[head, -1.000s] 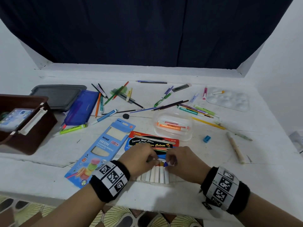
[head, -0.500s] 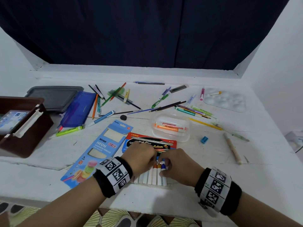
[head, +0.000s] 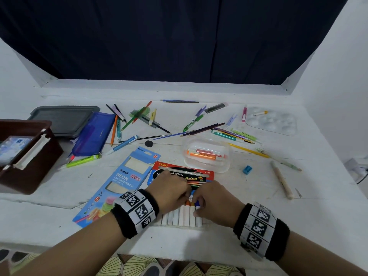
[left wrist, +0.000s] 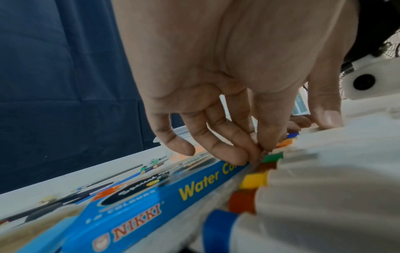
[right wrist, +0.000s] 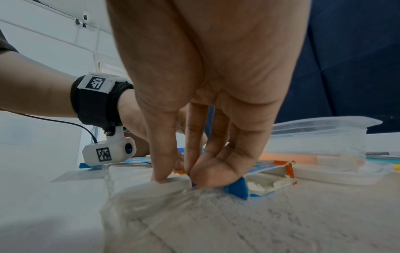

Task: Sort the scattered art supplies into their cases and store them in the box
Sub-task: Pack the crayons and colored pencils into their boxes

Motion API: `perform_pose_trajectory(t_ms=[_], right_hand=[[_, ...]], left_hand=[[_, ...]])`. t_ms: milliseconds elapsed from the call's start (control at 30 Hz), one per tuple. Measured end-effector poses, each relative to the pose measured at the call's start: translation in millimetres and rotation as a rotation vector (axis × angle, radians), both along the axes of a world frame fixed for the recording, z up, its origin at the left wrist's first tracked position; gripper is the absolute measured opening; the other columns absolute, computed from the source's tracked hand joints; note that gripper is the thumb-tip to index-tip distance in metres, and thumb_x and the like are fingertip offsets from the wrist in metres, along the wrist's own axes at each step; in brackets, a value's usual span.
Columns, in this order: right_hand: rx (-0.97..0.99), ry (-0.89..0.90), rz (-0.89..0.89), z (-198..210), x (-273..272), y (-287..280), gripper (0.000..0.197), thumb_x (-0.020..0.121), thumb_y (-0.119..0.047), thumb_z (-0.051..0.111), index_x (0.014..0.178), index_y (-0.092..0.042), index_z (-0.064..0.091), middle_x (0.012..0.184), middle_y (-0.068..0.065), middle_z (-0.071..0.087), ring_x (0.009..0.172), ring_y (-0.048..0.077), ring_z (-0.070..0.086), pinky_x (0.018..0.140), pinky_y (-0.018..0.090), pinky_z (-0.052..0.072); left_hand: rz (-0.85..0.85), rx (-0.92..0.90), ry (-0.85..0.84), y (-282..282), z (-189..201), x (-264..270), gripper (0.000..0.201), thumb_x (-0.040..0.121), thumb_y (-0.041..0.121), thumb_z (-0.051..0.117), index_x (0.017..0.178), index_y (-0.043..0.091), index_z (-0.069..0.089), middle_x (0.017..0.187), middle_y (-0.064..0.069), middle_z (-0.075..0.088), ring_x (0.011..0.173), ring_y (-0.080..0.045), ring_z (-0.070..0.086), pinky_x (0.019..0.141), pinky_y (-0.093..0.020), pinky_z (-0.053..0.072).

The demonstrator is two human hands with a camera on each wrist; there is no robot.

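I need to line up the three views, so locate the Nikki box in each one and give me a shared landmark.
Head: the Nikki box lies at centre, just beyond both hands, partly covered by them.
Left wrist: its blue side runs from bottom left up to the left hand's fingers.
Right wrist: only its torn open end shows, right of the right hand's fingers.
Shared landmark: the blue cap on the end tube of the row.

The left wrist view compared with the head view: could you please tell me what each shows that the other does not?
Only the left wrist view shows green, brown, yellow and red caps in the tube row, and "Water" printed on the box's blue side. Only the head view shows the brown box, the palette and the scattered pencils. Both show the left hand, the water colour box and the paint tubes.
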State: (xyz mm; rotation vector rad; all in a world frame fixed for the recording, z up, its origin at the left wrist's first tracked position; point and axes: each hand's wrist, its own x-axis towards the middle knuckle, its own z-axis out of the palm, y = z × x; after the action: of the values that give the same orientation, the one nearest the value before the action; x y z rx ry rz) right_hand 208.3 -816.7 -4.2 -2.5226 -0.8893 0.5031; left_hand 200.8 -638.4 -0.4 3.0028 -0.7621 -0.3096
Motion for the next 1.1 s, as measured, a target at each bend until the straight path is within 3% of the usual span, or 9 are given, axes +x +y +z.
perform_pose_trajectory(t_ms=[133,367,500,567,667,767,833,933,1100], right_hand=[[-0.013,-0.002,0.003,-2,3,2,0.025,0.079,-0.030,0.079,0.099,-0.018,0.070,0.083,-0.011,0.054,0.074,0.008,0.052,0.060,0.013,0.032],[-0.018,-0.015,0.023,2,7,-1,0.029,0.074,-0.035,0.082,0.092,-0.018,0.068,0.088,-0.006,0.063,0.079,0.011,0.056,0.072,0.025,0.048],[0.019,-0.024,0.012,5,5,-10,0.023,0.081,-0.042,0.075,0.090,-0.022,0.068,0.086,-0.008,0.065,0.075,0.008,0.056,0.070,0.023,0.048],[0.113,-0.044,-0.064,9,5,-17,0.020,0.085,-0.043,0.068,0.088,-0.024,0.068,0.083,-0.009,0.065,0.074,0.008,0.057,0.069,0.024,0.051],[0.232,-0.133,-0.176,21,9,-30,0.010,0.089,-0.037,0.066,0.088,-0.027,0.068,0.078,-0.013,0.063,0.072,0.007,0.057,0.064,0.018,0.048],[0.352,-0.274,-0.307,35,15,-44,0.006,0.090,-0.030,0.068,0.085,-0.027,0.068,0.070,-0.015,0.060,0.068,0.008,0.057,0.059,0.011,0.041],[0.411,-0.354,-0.404,40,24,-56,0.007,0.088,-0.024,0.070,0.081,-0.026,0.068,0.065,-0.013,0.060,0.063,0.009,0.055,0.057,0.009,0.037],[0.430,-0.394,-0.516,42,45,-77,0.011,0.085,-0.021,0.071,0.078,-0.026,0.066,0.063,-0.011,0.060,0.058,0.011,0.054,0.057,0.013,0.039],[0.331,-0.405,-0.565,42,101,-116,0.006,0.085,-0.020,0.071,0.084,-0.024,0.066,0.062,-0.010,0.061,0.058,0.011,0.056,0.062,0.012,0.041]], left_hand=[[0.037,-0.058,0.027,3,-1,0,0.018,0.096,0.036,0.055,0.102,0.030,0.070,0.096,0.010,0.067,0.092,-0.012,0.061,0.089,-0.032,0.043],[0.106,-0.163,0.144,7,-4,1,0.019,0.095,0.037,0.059,0.106,0.029,0.073,0.097,0.010,0.068,0.090,-0.008,0.062,0.082,-0.026,0.051],[0.126,-0.263,0.229,14,1,4,0.014,0.092,0.042,0.062,0.097,0.031,0.069,0.090,0.012,0.066,0.083,-0.002,0.061,0.078,-0.027,0.054],[0.104,-0.285,0.226,17,6,6,0.011,0.091,0.043,0.064,0.089,0.032,0.065,0.086,0.014,0.063,0.081,-0.002,0.058,0.073,-0.023,0.051],[0.080,-0.367,0.189,19,16,7,0.015,0.091,0.044,0.065,0.080,0.039,0.056,0.078,0.018,0.059,0.076,0.001,0.056,0.065,-0.018,0.043],[0.126,-0.531,0.116,17,29,12,0.015,0.092,0.045,0.064,0.081,0.036,0.059,0.071,0.014,0.059,0.069,-0.004,0.057,0.061,-0.026,0.047],[0.170,-0.672,0.038,13,37,18,0.014,0.091,0.044,0.065,0.083,0.034,0.061,0.067,0.008,0.059,0.066,-0.012,0.056,0.062,-0.033,0.049],[0.201,-0.805,-0.052,5,47,31,0.008,0.091,0.039,0.067,0.087,0.034,0.063,0.071,0.006,0.059,0.073,-0.014,0.058,0.067,-0.031,0.049],[0.216,-0.701,-0.102,-9,42,57,0.017,0.092,0.045,0.062,0.108,0.038,0.060,0.102,0.017,0.060,0.102,-0.001,0.054,0.088,-0.030,0.046]])
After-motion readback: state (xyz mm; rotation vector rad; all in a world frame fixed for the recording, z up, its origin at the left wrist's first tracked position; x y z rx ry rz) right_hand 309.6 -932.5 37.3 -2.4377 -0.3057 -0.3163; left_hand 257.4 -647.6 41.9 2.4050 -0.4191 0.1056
